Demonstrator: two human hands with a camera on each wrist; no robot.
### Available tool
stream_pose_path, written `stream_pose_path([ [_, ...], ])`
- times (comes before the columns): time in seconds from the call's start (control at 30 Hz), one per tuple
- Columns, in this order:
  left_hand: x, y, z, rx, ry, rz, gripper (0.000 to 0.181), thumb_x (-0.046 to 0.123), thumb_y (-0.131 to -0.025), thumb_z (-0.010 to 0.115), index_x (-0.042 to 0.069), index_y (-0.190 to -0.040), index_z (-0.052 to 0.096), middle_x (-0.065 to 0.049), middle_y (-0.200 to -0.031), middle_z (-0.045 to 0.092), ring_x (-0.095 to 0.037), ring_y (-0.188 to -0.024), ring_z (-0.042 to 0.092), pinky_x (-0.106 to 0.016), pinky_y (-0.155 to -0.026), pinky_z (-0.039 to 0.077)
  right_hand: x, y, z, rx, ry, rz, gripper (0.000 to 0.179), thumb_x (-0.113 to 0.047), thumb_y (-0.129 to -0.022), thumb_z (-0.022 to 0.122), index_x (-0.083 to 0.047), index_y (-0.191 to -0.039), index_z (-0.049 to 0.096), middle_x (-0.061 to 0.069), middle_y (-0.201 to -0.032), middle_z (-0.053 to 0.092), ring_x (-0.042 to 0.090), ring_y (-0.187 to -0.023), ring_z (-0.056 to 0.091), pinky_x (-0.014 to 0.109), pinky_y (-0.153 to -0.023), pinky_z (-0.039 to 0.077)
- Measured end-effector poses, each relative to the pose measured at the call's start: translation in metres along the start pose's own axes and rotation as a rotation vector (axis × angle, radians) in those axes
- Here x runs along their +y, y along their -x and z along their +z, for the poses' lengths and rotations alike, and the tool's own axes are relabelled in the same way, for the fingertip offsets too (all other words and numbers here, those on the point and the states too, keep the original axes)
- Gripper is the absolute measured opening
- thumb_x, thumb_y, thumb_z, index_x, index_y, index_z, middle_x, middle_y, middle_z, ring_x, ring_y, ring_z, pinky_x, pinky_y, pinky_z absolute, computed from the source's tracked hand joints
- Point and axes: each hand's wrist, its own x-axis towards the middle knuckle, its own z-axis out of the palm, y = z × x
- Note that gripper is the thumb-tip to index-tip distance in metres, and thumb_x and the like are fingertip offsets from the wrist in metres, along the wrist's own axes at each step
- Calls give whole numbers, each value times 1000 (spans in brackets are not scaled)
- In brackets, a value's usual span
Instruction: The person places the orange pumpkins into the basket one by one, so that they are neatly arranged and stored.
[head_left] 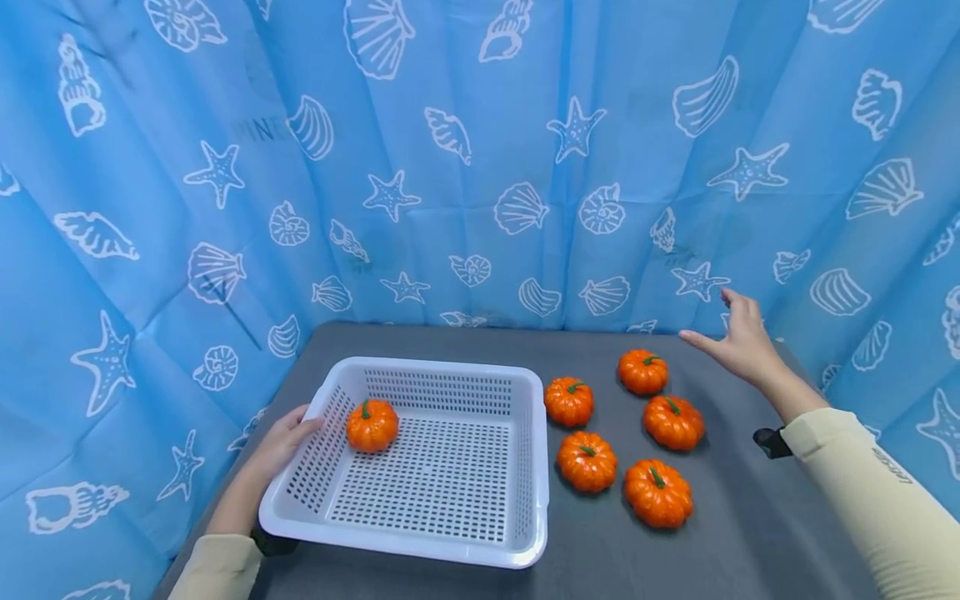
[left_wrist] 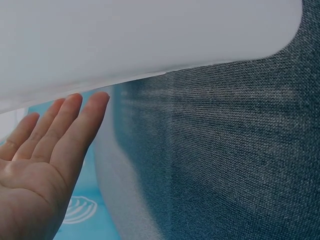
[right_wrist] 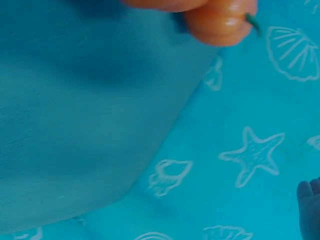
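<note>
My left hand (head_left: 281, 442) is at the left rim of a white plastic basket (head_left: 408, 550), its thumb by the rim. In the left wrist view, the straight fingers (left_wrist: 80, 122) of that hand reach up to the basket's edge. One orange pumpkin (head_left: 372, 427) with a green stem sits inside the basket, toward its left side. My right hand (head_left: 742, 342) is raised over the back right of the table, thumb and fingers spread, holding nothing. Nearest to it are a pumpkin (head_left: 642, 372) at the back and another pumpkin (head_left: 673, 422) in front of that one.
Between the basket and the right arm, more pumpkins stand on the dark grey table (head_left: 750, 533): one pumpkin (head_left: 568, 402) beside the basket's right rim, another pumpkin (head_left: 587, 462) before it, and a front pumpkin (head_left: 658, 493). A blue shell-patterned curtain (head_left: 465, 167) surrounds the table's back and sides.
</note>
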Motion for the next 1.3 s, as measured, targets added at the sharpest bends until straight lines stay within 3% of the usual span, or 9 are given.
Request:
stream_pose_path([
  [0.37, 1, 0, -1, -3, -2, 1, 63, 46, -96, 48, 19, -147, 24, -27, -131, 51, -37, -94, 68, -52, -71, 57, 32, 43, 0, -32, 26, -1, 97, -39, -88, 64, 14, -145, 6, 43, -138, 21, 57, -123, 26, 71, -94, 27],
  [0.57, 0, -1, -2, -11, 10, -4, 65, 47, -95, 49, 20, -148, 23, -26, -132, 51, -38, -95, 67, -53, -71, 56, 42, 59, 8, -110, 10, 16, 92, -40, -88, 65, 14, -143, 15, 41, -138, 27, 58, -121, 32, 69, -94, 32],
  [1.3, 2, -2, -1, 5, -3, -17, 69, 51, -93, 50, 22, -149, 22, -25, -135, 48, -36, -96, 67, -52, -72, 57, 60, 74, 43, -355, -65, -3, 88, -34, -83, 71, 15, -139, 24, 38, -139, 31, 54, -123, 34, 67, -99, 31],
])
